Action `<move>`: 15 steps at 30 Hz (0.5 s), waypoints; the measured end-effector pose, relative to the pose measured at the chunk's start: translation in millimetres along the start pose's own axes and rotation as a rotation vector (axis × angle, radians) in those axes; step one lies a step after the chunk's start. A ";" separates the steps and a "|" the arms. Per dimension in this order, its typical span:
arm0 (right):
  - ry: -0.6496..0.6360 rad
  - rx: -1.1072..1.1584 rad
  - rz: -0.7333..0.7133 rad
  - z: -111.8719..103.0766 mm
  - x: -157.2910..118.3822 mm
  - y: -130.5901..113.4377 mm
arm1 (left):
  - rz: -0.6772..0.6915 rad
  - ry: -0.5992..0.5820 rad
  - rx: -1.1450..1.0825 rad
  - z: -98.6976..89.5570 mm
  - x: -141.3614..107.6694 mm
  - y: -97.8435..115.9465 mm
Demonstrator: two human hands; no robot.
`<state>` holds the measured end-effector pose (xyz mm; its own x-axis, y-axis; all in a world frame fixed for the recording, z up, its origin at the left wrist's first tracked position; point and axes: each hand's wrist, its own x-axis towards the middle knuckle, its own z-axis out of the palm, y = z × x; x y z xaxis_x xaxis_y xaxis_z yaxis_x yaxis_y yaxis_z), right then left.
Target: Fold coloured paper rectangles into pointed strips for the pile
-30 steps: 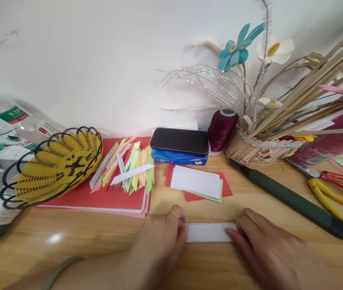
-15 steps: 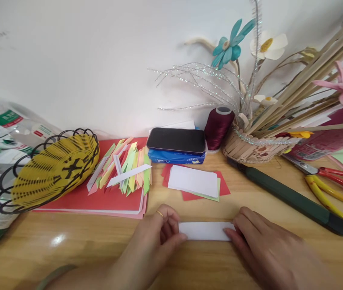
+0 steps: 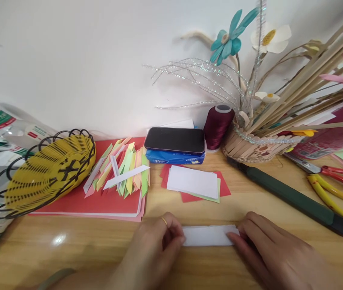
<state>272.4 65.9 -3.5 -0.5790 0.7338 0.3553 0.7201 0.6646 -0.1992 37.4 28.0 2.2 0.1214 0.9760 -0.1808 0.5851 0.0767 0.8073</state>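
Observation:
A folded strip of white paper (image 3: pixel 207 236) lies lengthwise between my hands near the front of the wooden table. My left hand (image 3: pixel 162 241), with a ring on one finger, pinches its left end between thumb and fingers. At the right end, my right hand (image 3: pixel 265 245) grips the paper with the thumb on top. Just beyond the strip is a small stack of white paper sheets (image 3: pixel 192 181), with red and green sheets sticking out beneath. Several folded coloured paper strips (image 3: pixel 126 169) are heaped to the left on red paper (image 3: pixel 105 205).
A yellow woven basket (image 3: pixel 50 173) tilts at the left. Behind the stack, a phone (image 3: pixel 174 139) rests on a blue packet (image 3: pixel 174 156), beside a maroon thread spool (image 3: pixel 218 127). A dark green tool (image 3: pixel 289 195), pliers (image 3: pixel 337 181) and a flower holder (image 3: pixel 250 147) occupy the right.
Both hands and the paper strip sit slightly lower and further right in view. The strip's upper edge now shows a slightly parted layer. My left thumb has drawn in closer to the fingers.

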 end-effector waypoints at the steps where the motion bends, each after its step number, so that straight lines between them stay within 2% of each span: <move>1: 0.005 -0.002 0.000 -0.5 1.0 0.2 | 0.008 0.005 0.022 -0.1 0.0 0.4; 12: 0.002 -0.053 -0.008 -2.5 8.2 -0.9 | 0.057 -0.001 0.084 -2.4 6.9 8.6; 15: -0.001 -0.077 -0.017 -2.3 6.6 -0.3 | 0.012 -0.032 0.140 -3.9 8.8 12.6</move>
<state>269.1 70.2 1.0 -0.5916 0.7230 0.3567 0.7376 0.6640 -0.1226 42.7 38.4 13.0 0.1534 0.9696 -0.1909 0.6894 0.0334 0.7236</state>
